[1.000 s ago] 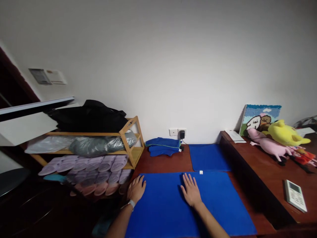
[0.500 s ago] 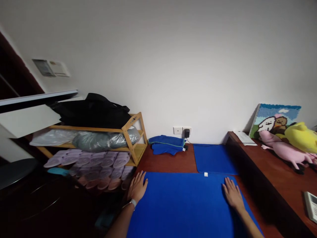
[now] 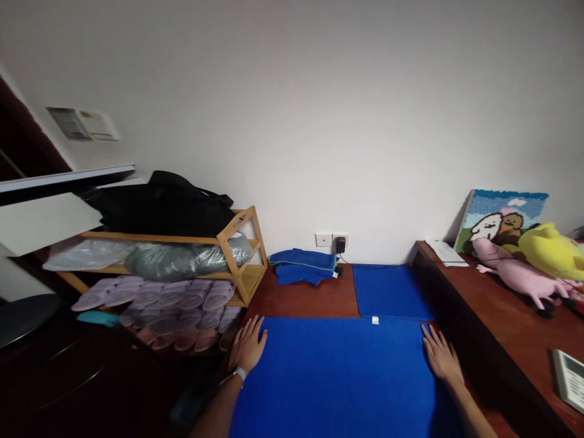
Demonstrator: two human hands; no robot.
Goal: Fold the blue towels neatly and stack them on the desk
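A large blue cloth [image 3: 337, 377] lies spread flat on the reddish-brown wooden table [image 3: 314, 299], with a small white tag at its far edge. My left hand [image 3: 249, 345] rests flat on the cloth's far left corner, fingers stretched out. On the far right corner lies my right hand [image 3: 441, 354], also flat with its fingers spread. Beyond the large cloth, a smaller folded blue cloth [image 3: 390, 292] lies flat at the right. A crumpled blue cloth with green edging [image 3: 303, 266] sits against the wall at the left.
To the left stands a wooden rack [image 3: 249, 280] with slippers [image 3: 182, 295], plastic-wrapped bundles and a black bag [image 3: 166, 207]. A black plug [image 3: 340, 244] sits in the wall socket. The raised ledge at right holds plush toys [image 3: 520, 274], a dog picture [image 3: 502, 219] and a calculator-like device [image 3: 570, 377].
My right hand has slid a little to the right, out to the cloth's edge. My left hand stays at its corner. The view has turned slightly to the right.
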